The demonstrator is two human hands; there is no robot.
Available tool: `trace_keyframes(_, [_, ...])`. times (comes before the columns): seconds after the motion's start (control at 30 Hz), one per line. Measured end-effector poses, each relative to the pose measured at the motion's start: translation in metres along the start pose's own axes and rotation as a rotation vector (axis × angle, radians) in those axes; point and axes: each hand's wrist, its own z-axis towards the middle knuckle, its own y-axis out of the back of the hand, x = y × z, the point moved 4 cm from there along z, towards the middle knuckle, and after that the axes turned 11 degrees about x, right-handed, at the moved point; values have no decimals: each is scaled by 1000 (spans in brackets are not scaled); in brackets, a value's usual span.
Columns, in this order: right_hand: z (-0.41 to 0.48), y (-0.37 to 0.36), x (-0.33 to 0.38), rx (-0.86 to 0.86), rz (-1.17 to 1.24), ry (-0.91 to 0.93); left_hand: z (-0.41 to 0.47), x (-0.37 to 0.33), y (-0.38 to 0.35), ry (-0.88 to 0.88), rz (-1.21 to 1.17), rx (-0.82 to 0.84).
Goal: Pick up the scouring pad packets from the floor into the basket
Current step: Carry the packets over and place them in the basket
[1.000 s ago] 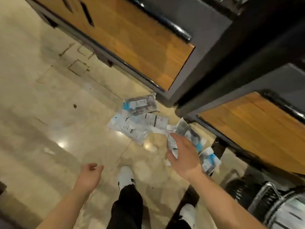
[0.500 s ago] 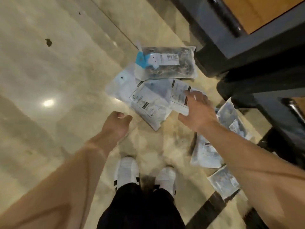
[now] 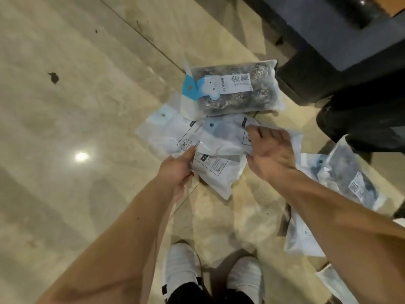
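My left thumb (image 3: 191, 150) presses down on the near edge of the front packet (image 3: 215, 172), with the other fingers curled beneath it, so the left hand (image 3: 176, 172) has that packet in a pinch. I judge the edge is the easy place to take, since the film lies flat on the floor (image 3: 76, 106) and offers nothing else to grab.

The right fingers (image 3: 255, 129) lie spread and fairly straight across the middle packet (image 3: 225, 137), pressing it down. I can't tell whether the thumb has caught the edge. The right hand (image 3: 271, 156) seems to be steadying the slippery overlapping pile so one packet can be slid free.

Just beyond both hands lies the steel wool packet (image 3: 238, 88), its blue header pointing left, touching the white ones. To my right, near the dark cabinet base (image 3: 328, 69), more side packets (image 3: 350, 185) overlap under my right forearm. All the packets I can see are on the floor. The basket isn't in view, so the collecting looks barely begun. My white shoes (image 3: 182, 264) stand just short of the pile.
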Motion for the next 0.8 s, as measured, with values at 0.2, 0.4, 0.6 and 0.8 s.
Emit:
trace_keyframes(0.2, [-52, 61, 4, 92, 284, 142, -72, -19, 16, -113, -8, -65])
trace_keyframes(0.4, [-148, 160, 20, 162, 678, 231, -217, -54, 52, -208, 156, -160])
trace_keyframes(0.6, [-281, 329, 14, 46, 794, 261, -427, -130, 48, -223, 350, -240])
trace_keyframes(0.8, [-450, 536, -30, -138, 799, 333, -636, -229, -12, -373, 403, -184])
